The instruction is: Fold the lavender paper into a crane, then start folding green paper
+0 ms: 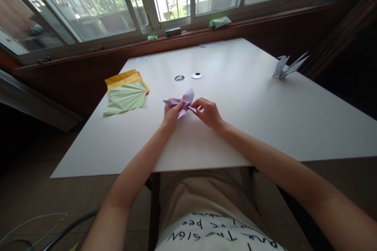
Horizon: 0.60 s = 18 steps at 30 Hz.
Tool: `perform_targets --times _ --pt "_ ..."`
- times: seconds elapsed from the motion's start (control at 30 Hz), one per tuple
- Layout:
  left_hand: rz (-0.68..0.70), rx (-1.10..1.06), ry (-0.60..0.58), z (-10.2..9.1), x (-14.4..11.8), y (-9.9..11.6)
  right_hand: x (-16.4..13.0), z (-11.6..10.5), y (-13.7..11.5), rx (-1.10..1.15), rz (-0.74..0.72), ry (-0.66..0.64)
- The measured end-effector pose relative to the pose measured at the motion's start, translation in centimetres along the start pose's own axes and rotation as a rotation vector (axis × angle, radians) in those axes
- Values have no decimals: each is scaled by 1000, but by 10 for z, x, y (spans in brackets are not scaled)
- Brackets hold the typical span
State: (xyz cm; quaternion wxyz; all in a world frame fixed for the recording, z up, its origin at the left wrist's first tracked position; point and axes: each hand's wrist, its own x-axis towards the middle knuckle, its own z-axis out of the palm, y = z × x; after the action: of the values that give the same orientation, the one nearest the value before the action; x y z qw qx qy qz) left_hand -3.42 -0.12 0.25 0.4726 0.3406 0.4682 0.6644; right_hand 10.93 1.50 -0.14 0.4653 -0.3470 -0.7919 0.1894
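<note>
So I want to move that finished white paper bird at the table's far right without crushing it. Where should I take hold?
Pinch the white paper bird low on its folded body, from above. Its thin wings and tail point up and outward and would likely bend.

One white table carries two folded paper figures: one lilac piece held between two hands, the left hand and the right hand, and one pale finished crane near the far right edge; one stack of coloured sheets lies at the left, showing one green pleated sheet on top, one yellow beneath and a sliver of one red. Two round grommets sit in the tabletop; three small objects rest on the windowsill.
</note>
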Motion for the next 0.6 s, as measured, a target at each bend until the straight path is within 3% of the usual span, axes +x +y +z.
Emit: perform_targets --times 0.6 --pt "43 4 -110 -5 2 0 2 -2 0 -2 17 45"
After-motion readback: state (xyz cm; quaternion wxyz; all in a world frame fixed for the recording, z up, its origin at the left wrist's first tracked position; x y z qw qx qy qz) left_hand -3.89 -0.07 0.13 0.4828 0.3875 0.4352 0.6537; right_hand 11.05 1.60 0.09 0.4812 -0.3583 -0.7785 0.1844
